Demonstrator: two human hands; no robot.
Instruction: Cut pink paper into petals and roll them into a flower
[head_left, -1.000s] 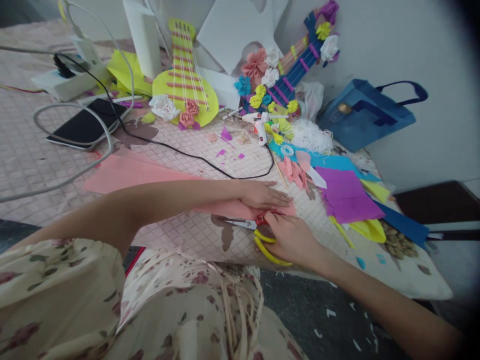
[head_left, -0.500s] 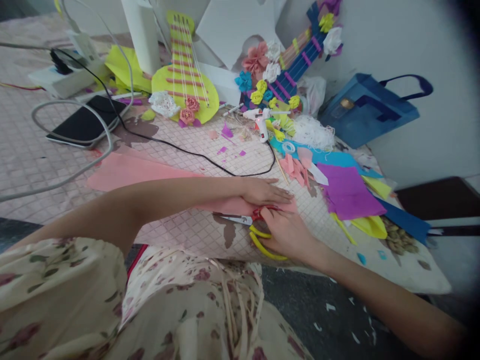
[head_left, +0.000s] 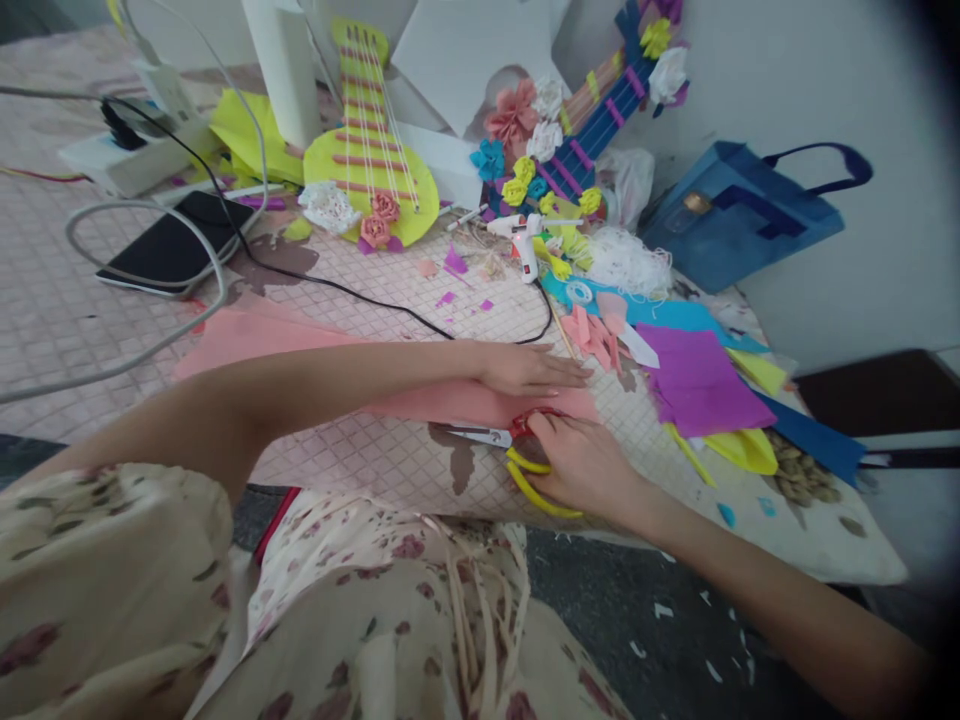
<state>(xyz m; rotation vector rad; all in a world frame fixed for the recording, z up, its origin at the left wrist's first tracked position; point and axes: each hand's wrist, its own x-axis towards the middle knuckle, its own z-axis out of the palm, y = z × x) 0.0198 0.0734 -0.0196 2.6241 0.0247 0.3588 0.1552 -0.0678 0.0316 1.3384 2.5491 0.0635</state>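
Observation:
A long strip of pink crepe paper (head_left: 442,400) lies across the table in front of me. My left hand (head_left: 529,370) rests flat on its right part, fingers stretched out to the right. Just below it, my right hand (head_left: 581,460) is closed around scissors (head_left: 491,437) with red and yellow handles. The blades point left along the paper's near edge. The yellow handle loop hangs below my fingers. The right end of the paper lies under or beside my right fingertips; the exact contact is hidden.
Behind the hands are a glue gun (head_left: 525,245) with a black cord, a yellow paper guitar (head_left: 371,180) and a blue paper guitar (head_left: 577,150). To the right lie purple paper (head_left: 701,385) and pink scraps (head_left: 596,335). A tablet (head_left: 176,245) sits left, near a power strip (head_left: 139,155).
My left hand has shifted slightly up, away from my right hand, baring more of the pink paper. My right hand keeps hold of the scissors almost in place.

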